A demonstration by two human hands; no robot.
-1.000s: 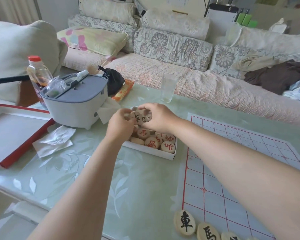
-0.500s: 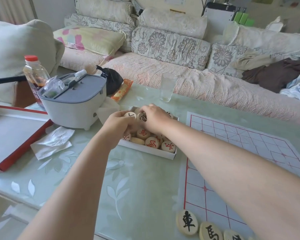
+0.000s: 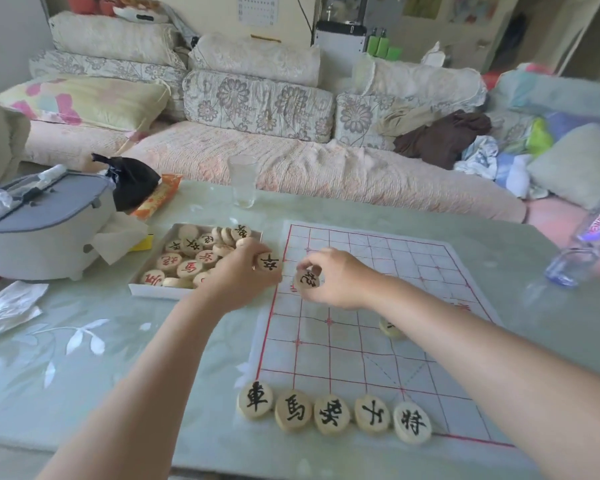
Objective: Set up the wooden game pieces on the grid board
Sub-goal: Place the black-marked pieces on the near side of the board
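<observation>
The left hand (image 3: pixel 243 277) and the right hand (image 3: pixel 338 280) have been drawn out of the white box (image 3: pixel 153 292), where pieces were being sorted a second ago. A black-lettered disc (image 3: pixel 269 262) is now pinched in the left hand beside the box's right edge. A second black-lettered disc (image 3: pixel 307 277) is pinched in the right hand, which has been carried over the grid board (image 3: pixel 343 355), just right of the left hand.

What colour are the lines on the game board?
Red lines on the grid board, head view.

This is a lived-in home sitting room. A sofa (image 3: pixel 291 168) with floral cushions (image 3: pixel 257 105) runs across at twelve o'clock. Loose clothes (image 3: pixel 440 136) are heaped on it toward two o'clock, and a wall calendar (image 3: pixel 258 8) hangs above. A table (image 3: pixel 84 341) stands in front, with a drinking glass (image 3: pixel 243 185) on it.
</observation>
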